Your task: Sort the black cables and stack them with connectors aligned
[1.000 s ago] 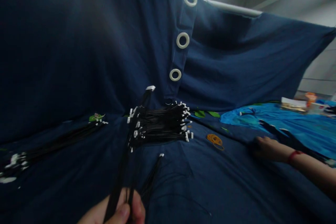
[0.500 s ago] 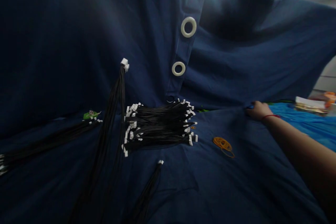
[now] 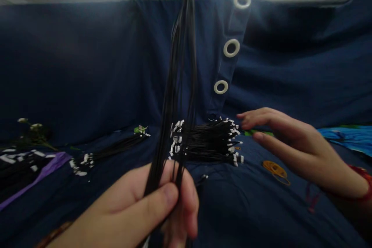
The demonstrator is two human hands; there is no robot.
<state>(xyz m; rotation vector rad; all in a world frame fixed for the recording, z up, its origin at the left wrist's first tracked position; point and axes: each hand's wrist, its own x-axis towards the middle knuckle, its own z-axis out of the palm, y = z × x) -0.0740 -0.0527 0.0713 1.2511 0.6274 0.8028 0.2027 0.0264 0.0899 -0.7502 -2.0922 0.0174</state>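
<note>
A bundle of thin black cables (image 3: 178,77) rises upright in front of me, its top running out of view. My left hand (image 3: 157,201) is closed round its lower part, thumb across the strands. My right hand (image 3: 287,147) hovers to the right, fingers stretched out and holding nothing. Behind the held bundle lies a pile of black cables with white connectors (image 3: 210,141), partly covered by it. Just below the right hand's thumb, a coil of orange rubber bands (image 3: 274,170) rests on the dark blue cloth (image 3: 247,209).
At the far left, more cables with white connectors (image 3: 23,157) lie beside a purple strip (image 3: 49,172) and white flowers (image 3: 36,127). Another cable bundle (image 3: 116,148) stretches toward a small green item (image 3: 140,129). Blue curtain with white rings (image 3: 231,48) hangs behind; bright blue fabric (image 3: 348,136) lies right.
My left hand and its cable bundle have come into the middle of the view. My right hand has drawn back from the cloth's far right and opened. The view has shifted left.
</note>
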